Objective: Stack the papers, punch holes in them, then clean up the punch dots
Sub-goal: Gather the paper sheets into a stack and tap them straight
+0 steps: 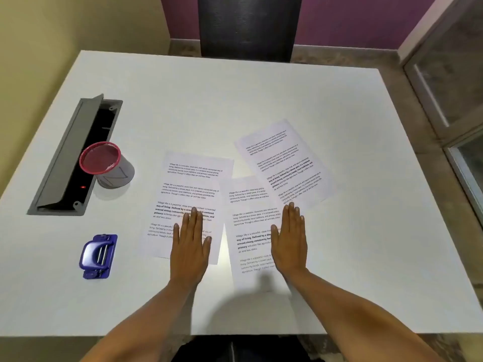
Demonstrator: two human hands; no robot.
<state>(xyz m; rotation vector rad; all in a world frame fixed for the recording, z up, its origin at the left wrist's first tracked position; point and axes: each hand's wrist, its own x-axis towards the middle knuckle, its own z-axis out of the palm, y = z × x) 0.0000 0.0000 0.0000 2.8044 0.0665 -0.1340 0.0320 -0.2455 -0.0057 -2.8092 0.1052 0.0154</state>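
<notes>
Three printed sheets lie spread on the white table (261, 95). The left sheet (194, 184) lies straight, and my left hand (190, 244) rests flat on its lower part, fingers together. The middle sheet (248, 220) lies lower and partly overlaps the left one; my right hand (288, 241) lies flat on its right side. The right sheet (283, 163) is tilted and overlaps the middle sheet's top right corner. A blue hole punch (98, 256) stands on the table well to the left of my left hand. Neither hand grips anything.
A grey cup with a red rim (107, 164) stands at the left, beside an open grey cable hatch (75, 155) set into the table. A dark chair back (248, 27) stands beyond the far edge. A glass door (454, 87) is at the right.
</notes>
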